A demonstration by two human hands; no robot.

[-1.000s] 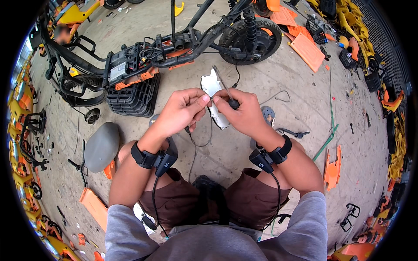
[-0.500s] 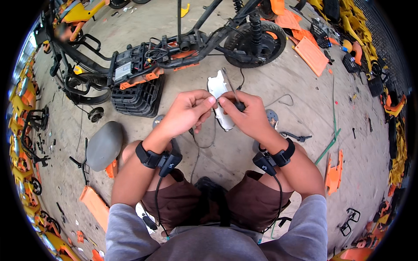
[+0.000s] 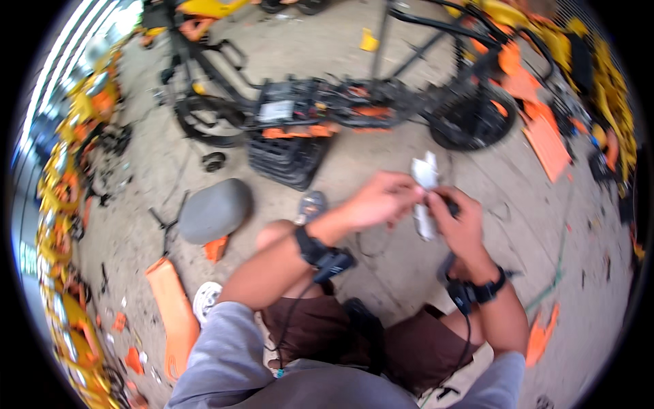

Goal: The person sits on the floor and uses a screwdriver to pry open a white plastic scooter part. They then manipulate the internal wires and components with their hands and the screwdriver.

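Observation:
In the motion-blurred head view, my left hand [image 3: 388, 198] is pinched at the left edge of a long white plastic piece [image 3: 426, 170], on something too small to make out. My right hand [image 3: 455, 217] meets it there with thumb forward, closed on a dark-handled tool [image 3: 451, 208] that lies mostly hidden in the fingers; its slim shaft is not clear in this frame. The two hands' fingertips are very close together over the middle of the white piece. A thin cable [image 3: 366, 251] hangs below, near the floor.
A stripped black scooter frame [image 3: 279, 102] lies ahead on a black basket [image 3: 286, 167]. A grey seat [image 3: 212, 210] and orange panel [image 3: 170, 317] are at my left. More orange panels [image 3: 545, 143] lie at right. Rows of yellow scooters [image 3: 68, 225] line the left side, yellow parts [image 3: 603, 95] the right.
The camera has swung left, so the surroundings, hands and white piece appear farther right and the picture has blurred. The grip at the white piece looks much the same.

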